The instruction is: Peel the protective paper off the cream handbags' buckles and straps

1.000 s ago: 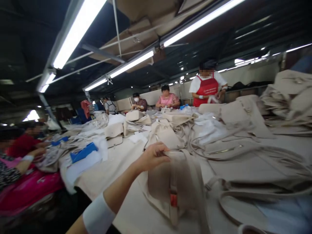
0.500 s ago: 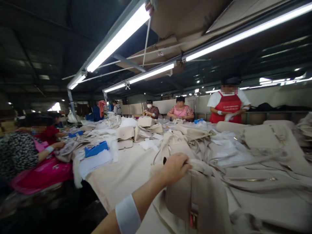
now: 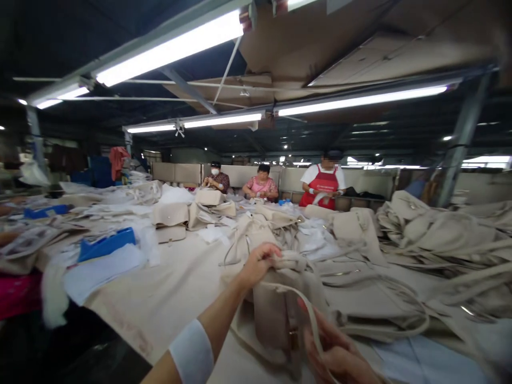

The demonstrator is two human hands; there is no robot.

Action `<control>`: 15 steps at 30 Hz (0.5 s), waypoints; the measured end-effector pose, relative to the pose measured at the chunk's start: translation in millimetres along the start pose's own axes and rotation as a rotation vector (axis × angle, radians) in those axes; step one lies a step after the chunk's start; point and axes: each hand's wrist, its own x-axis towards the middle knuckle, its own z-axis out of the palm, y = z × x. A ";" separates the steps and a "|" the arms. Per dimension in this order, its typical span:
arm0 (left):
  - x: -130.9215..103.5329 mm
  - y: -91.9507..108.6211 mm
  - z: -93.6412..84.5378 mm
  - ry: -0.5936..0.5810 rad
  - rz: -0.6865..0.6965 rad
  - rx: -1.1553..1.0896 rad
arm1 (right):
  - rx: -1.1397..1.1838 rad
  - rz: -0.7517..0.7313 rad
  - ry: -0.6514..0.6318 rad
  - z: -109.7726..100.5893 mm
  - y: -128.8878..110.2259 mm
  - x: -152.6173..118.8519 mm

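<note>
A beige backpack (image 3: 276,320) with a front flap and a small gold-coloured clasp stands on the covered table in front of me. My left hand (image 3: 260,262), with a white band at the wrist, grips the top of the bag near its handle. Low at the bag's right side is my right hand (image 3: 330,346), its fingers curled around a thin beige strap (image 3: 310,309) that loops up to the bag's top. The palm side of my right hand is partly hidden and slightly blurred.
Beige bags (image 3: 424,224) are piled at the right. Blue holders (image 3: 107,244) and white sheets (image 3: 102,269) lie at the left. Across the table are several people, one in a red apron (image 3: 322,184). Lamps (image 3: 172,48) hang overhead.
My right hand has come into view at the bag's right side with the strap. My left hand stays on the bag's top. The view has turned to the right.
</note>
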 end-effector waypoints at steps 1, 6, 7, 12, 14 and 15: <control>0.5 0.8 -2.9 -0.024 0.018 -0.006 | 0.022 0.012 -0.015 11.1 0.3 3.0; 1.6 2.9 -14.0 -0.218 0.083 0.032 | 0.005 -0.058 0.075 37.7 15.7 24.5; 1.0 2.6 -14.5 -0.264 0.102 0.043 | 0.006 -0.057 0.097 36.5 20.4 27.8; -8.0 0.6 -7.0 -0.435 0.332 0.361 | -0.007 -0.037 0.108 21.4 40.8 39.0; -13.2 -0.7 -0.8 -0.411 0.345 0.577 | -0.031 -0.021 0.073 12.4 48.7 43.4; -15.5 -2.0 2.5 -0.388 0.340 0.673 | -0.034 -0.023 0.062 6.5 53.0 46.6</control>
